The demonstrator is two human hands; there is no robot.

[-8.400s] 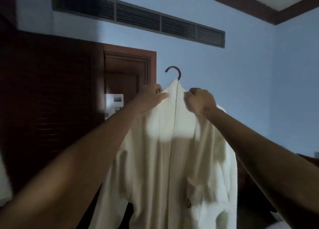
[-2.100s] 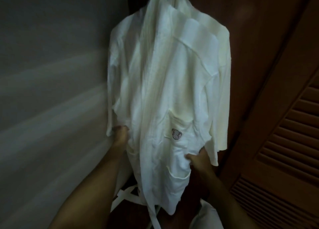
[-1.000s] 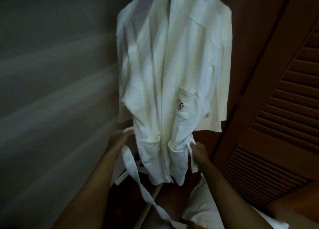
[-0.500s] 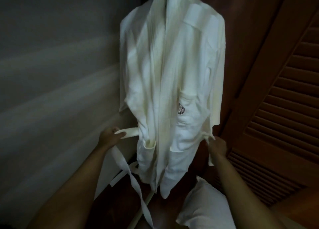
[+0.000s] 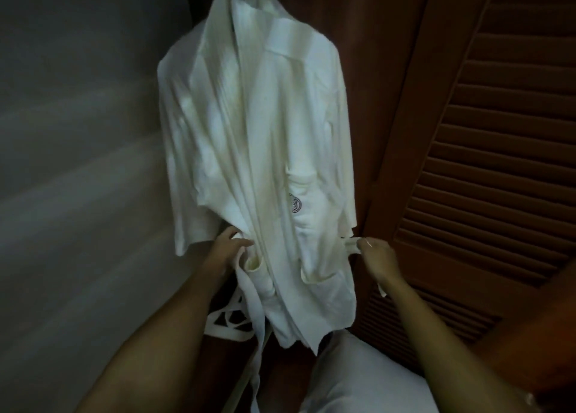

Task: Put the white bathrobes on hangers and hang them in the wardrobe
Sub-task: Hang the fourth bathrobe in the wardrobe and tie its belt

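A white bathrobe (image 5: 268, 138) with a round dark logo on its chest pocket hangs in the wardrobe; its hanger is hidden at the top edge. More white cloth shows behind its collar, perhaps a second robe. My left hand (image 5: 226, 247) grips the robe's white belt (image 5: 249, 291) at the waist on the left side. My right hand (image 5: 377, 256) pinches the other belt end at the robe's right side. The long end of the belt trails down below my left hand.
A brown louvred wardrobe door (image 5: 486, 169) stands open on the right. A pale wall (image 5: 78, 163) closes the left side. A white pillow (image 5: 358, 378) lies low in front, below the robe's hem. Loose white belt loops (image 5: 227, 325) hang by the dark wardrobe floor.
Both hands have risen slightly and drawn the belt ends up to the robe's waist. The robe has swung a little and hangs closer to me.
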